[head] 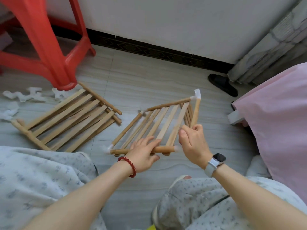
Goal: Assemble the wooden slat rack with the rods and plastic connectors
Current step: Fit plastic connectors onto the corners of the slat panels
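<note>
1. Left hand (144, 154) grip: fingers flat over slat rack (159, 125) near rod (163, 149).
2. Right hand (192, 141) grip: curled round side rod (195, 112), rack's 3 o'clock edge.
3. Spare slat panel (69, 118) on floor (149, 80), 9 o'clock.

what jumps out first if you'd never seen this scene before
The eye lands on the slat panel at centre floor, framed by rods and clear corner connectors: the left hand lies over its near rod while the right hand grips the right-side rod. Next comes the bright red stool at upper left, with a second slat panel lying flat on the floor just below it and loose plastic connectors scattered at the far left.
</note>
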